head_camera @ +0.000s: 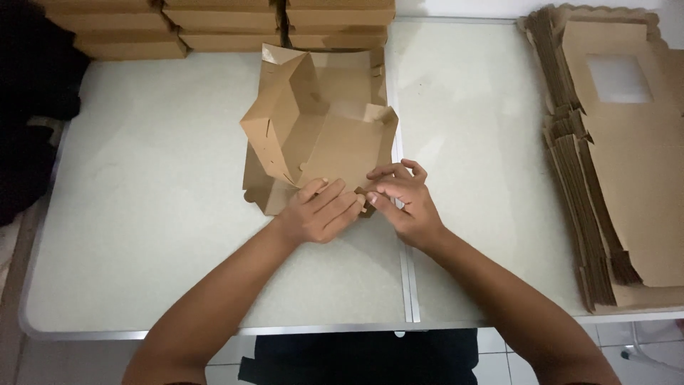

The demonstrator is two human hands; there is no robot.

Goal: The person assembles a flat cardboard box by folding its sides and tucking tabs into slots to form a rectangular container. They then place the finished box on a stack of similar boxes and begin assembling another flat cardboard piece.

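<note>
A brown cardboard box blank (320, 128), partly folded with its side walls raised, lies on the white table (142, 199) in front of me. My left hand (320, 212) lies flat on the blank's near flap, fingers pointing right. My right hand (400, 199) pinches a small corner tab of the same flap, fingertips meeting those of the left hand.
A thick stack of flat brown box blanks (613, 164), the top one with a clear window, fills the table's right side. Folded brown boxes (214, 28) are stacked along the far edge. Dark cloth (28, 107) lies at the left.
</note>
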